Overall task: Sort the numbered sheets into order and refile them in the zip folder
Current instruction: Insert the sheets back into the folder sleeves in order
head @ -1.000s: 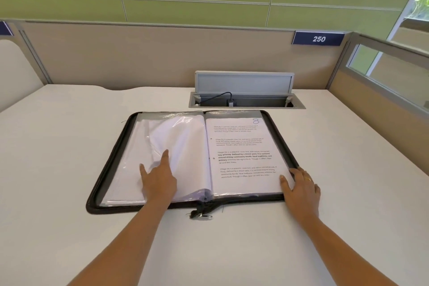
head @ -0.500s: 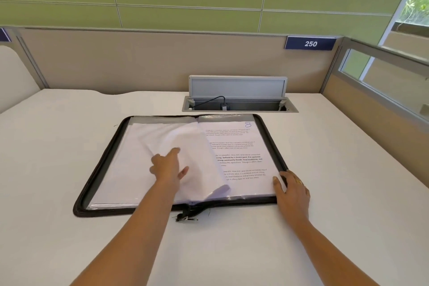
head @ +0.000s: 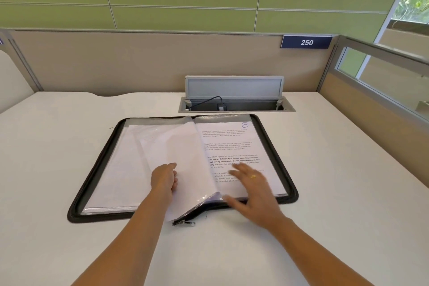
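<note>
A black zip folder (head: 96,170) lies open on the white desk. Its right page is a printed sheet (head: 232,139) in a clear sleeve, marked 8 in blue at the top corner. My left hand (head: 163,179) grips a lifted plastic sleeve (head: 183,146) holding a white sheet, which arches from the left half over the spine. My right hand (head: 251,189), blurred and wearing a ring, hovers with fingers spread over the lower part of sheet 8, by the lifted sleeve's free corner. The zip pull (head: 184,223) hangs at the folder's near edge.
Behind the folder is a recessed cable box (head: 234,105) with its grey lid raised and a black plug inside. Beige partitions close the back, with a blue 250 label (head: 306,42). A glass-topped partition (head: 383,81) runs along the right.
My left hand has lifted a sleeve from the left stack and swung it rightward over the spine. My right hand left the folder's right edge and moved inward onto sheet 8.
</note>
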Tool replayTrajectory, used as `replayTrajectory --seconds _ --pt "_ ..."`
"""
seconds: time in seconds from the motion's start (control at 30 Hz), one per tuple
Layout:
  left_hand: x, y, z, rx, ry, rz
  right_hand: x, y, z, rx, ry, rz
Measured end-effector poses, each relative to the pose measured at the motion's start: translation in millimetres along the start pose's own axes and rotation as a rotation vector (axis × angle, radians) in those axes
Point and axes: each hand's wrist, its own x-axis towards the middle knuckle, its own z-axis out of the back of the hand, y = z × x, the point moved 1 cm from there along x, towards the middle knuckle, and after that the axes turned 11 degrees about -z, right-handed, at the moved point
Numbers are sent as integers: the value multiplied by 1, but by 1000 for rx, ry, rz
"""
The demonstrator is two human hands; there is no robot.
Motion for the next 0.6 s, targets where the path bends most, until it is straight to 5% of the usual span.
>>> replayTrajectory --seconds 0.1,0.2,0.4,0.6 --pt "-3 -2 -1 -38 8 -37 14 32 -13 -55 109 241" --pt "-8 -9 7 -47 -66 -254 23 46 -18 -91 86 263" --pt "-9 -46 29 -43 -351 -709 18 42 -8 356 -25 -295" --pt "6 -16 44 220 -395 -574 6 13 10 714 -296 -664"
